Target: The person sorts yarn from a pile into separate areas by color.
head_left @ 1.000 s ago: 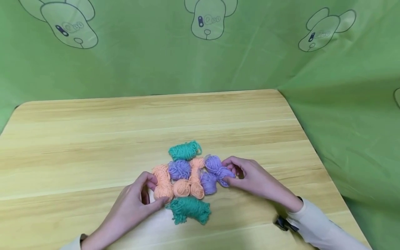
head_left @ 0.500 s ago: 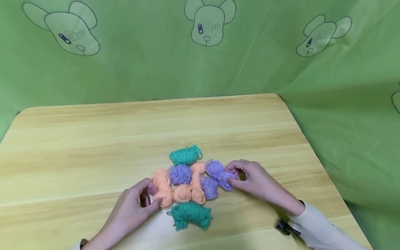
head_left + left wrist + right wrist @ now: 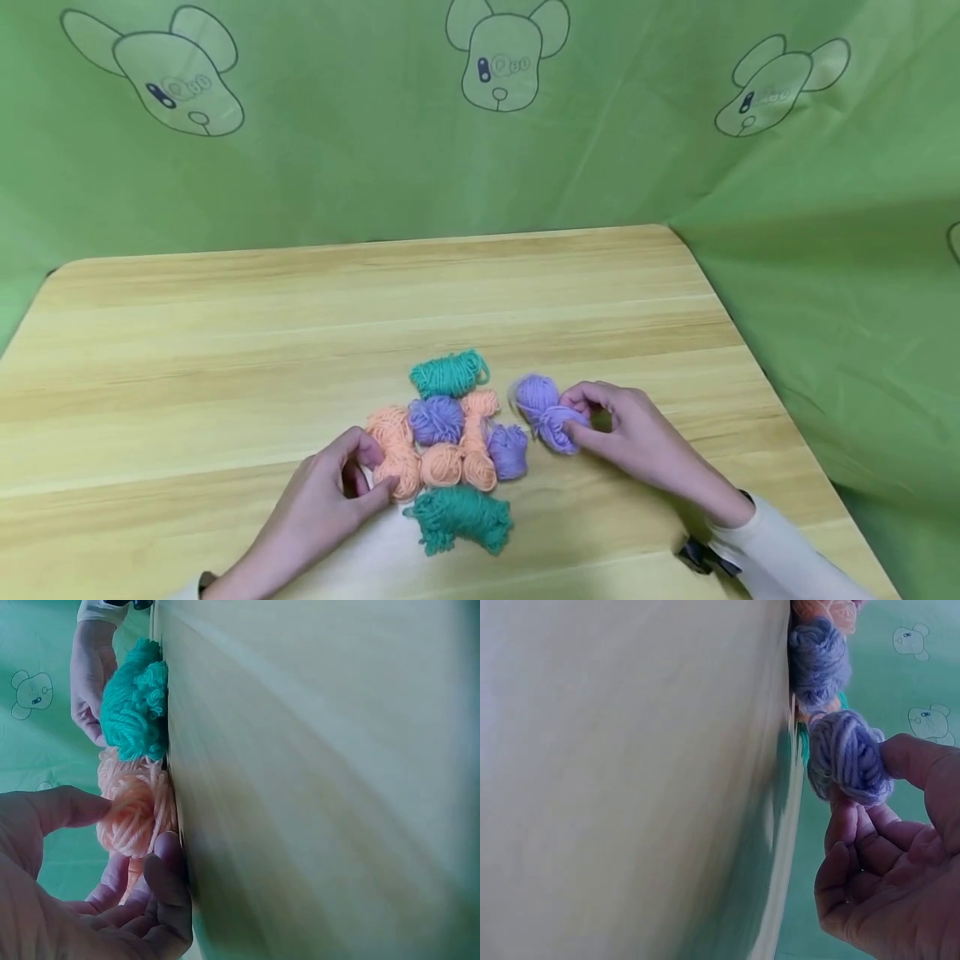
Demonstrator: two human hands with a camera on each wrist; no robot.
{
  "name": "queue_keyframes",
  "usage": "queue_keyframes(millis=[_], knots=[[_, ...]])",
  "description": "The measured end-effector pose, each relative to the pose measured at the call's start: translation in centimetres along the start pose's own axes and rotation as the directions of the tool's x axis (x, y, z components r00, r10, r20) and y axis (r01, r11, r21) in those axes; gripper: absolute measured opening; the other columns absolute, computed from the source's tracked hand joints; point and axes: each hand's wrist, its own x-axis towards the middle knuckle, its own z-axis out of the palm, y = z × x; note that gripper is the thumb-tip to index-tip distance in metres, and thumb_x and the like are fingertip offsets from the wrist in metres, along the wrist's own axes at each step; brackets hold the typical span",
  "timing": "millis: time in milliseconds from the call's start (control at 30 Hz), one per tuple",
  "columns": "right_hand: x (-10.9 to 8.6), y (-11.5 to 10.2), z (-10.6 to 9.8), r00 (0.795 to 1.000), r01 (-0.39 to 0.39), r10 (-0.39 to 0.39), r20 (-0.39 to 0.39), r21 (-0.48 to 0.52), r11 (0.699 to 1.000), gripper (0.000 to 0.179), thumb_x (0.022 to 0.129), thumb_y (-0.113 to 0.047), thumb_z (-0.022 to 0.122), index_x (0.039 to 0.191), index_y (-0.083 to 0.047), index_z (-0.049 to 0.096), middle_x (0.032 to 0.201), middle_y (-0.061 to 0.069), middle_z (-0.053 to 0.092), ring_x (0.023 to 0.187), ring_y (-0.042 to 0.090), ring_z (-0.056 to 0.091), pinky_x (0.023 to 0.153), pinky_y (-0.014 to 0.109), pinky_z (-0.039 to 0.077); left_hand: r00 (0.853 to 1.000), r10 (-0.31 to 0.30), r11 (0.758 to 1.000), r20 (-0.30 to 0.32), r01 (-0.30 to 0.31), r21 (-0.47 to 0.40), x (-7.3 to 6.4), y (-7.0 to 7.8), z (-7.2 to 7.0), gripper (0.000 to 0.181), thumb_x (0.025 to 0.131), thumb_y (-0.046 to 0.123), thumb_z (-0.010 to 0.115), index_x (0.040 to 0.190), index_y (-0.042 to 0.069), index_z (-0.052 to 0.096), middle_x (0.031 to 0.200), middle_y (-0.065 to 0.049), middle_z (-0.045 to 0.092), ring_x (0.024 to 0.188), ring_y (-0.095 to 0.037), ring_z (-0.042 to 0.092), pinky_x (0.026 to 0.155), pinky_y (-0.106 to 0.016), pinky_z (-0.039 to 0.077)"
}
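Observation:
My right hand point(image 3: 641, 433) pinches a lilac yarn skein point(image 3: 553, 425) between thumb and fingers; its rounded far end point(image 3: 536, 393) points away from me. In the right wrist view this lilac skein point(image 3: 847, 757) appears held off the tabletop. At the cluster's left side, my left hand point(image 3: 322, 487) grips a peach yarn skein point(image 3: 393, 454), thumb on one side and fingers on the other. The left wrist view shows the end of that peach skein point(image 3: 135, 814) between thumb and fingertips, with a green skein point(image 3: 135, 705) beyond it.
Packed beside the left hand are a purple yarn ball point(image 3: 437, 419), a peach ball point(image 3: 441, 464), an upright peach skein point(image 3: 476, 442) and another purple ball point(image 3: 508, 452). Green skeins lie behind point(image 3: 448, 373) and in front point(image 3: 461, 515). A green curtain point(image 3: 360, 167) hangs beyond the wooden table point(image 3: 225, 350).
My right hand has moved right with the lilac skein, opening a gap between it and the cluster. The left hand stays at the peach skein. The head view has shifted slightly.

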Motion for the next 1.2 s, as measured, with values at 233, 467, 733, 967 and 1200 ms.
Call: queue_keyframes(millis=[233, 467, 733, 967, 1200], knots=[[-0.4, 0.4, -0.3, 1.000, -0.004, 0.005, -0.021, 0.048, 0.999, 0.018, 0.095, -0.005, 0.080, 0.107, -0.017, 0.073, 0.098, -0.005, 0.073, 0.090, 0.013, 0.066, 0.081, 0.035, 0.058, 1.000, 0.016, 0.998, -0.012, -0.016, 0.055, 0.0, -0.1, 0.1, 0.043, 0.083, 0.028, 0.098, 0.102, 0.015, 0.062, 0.075, 0.004, 0.056, 0.066, -0.011, 0.051, 0.061, -0.027, 0.046], [-0.9, 0.8, -0.8, 0.997, -0.003, 0.005, -0.074, 0.020, 1.000, 0.018, 0.096, -0.005, 0.080, 0.107, -0.017, 0.072, 0.095, -0.011, 0.070, 0.091, 0.014, 0.064, 0.081, 0.035, 0.057, 0.999, 0.033, 0.996, -0.023, -0.031, 0.081, -0.2, 0.1, 0.0, 0.040, 0.083, 0.021, 0.096, 0.105, 0.015, 0.063, 0.073, 0.004, 0.054, 0.065, -0.010, 0.049, 0.061, -0.028, 0.044], [-1.8, 1.6, -2.0, 0.993, -0.040, 0.040, -0.113, -0.005, 0.999, 0.016, 0.097, -0.005, 0.079, 0.109, -0.014, 0.072, 0.096, -0.009, 0.069, 0.092, 0.014, 0.063, 0.082, 0.030, 0.055, 0.999, 0.033, 0.997, -0.020, -0.031, 0.065, -0.1, 0.2, 0.1, 0.031, 0.085, 0.011, 0.093, 0.099, 0.017, 0.065, 0.071, 0.006, 0.055, 0.063, -0.011, 0.051, 0.061, -0.028, 0.045], [-2.1, 2.2, -2.7, 0.988, -0.081, 0.080, -0.132, -0.009, 0.997, 0.016, 0.099, -0.004, 0.077, 0.111, -0.012, 0.069, 0.097, -0.003, 0.067, 0.092, 0.016, 0.062, 0.082, 0.025, 0.052, 0.999, 0.035, 0.998, -0.014, -0.034, 0.058, 0.0, 0.3, 0.2, 0.031, 0.085, 0.008, 0.091, 0.095, 0.019, 0.064, 0.068, 0.007, 0.053, 0.061, -0.011, 0.050, 0.059, -0.028, 0.044], [-2.5, 3.0, -3.3, 0.982, -0.091, 0.089, -0.164, -0.005, 0.996, 0.014, 0.101, -0.003, 0.074, 0.111, -0.010, 0.067, 0.098, 0.001, 0.067, 0.091, 0.017, 0.061, 0.081, 0.024, 0.050, 1.000, 0.015, 0.998, -0.008, -0.015, 0.053, 0.1, 0.3, 0.2, 0.031, 0.085, 0.008, 0.091, 0.094, 0.020, 0.064, 0.068, 0.007, 0.054, 0.061, -0.012, 0.050, 0.059, -0.029, 0.044]])
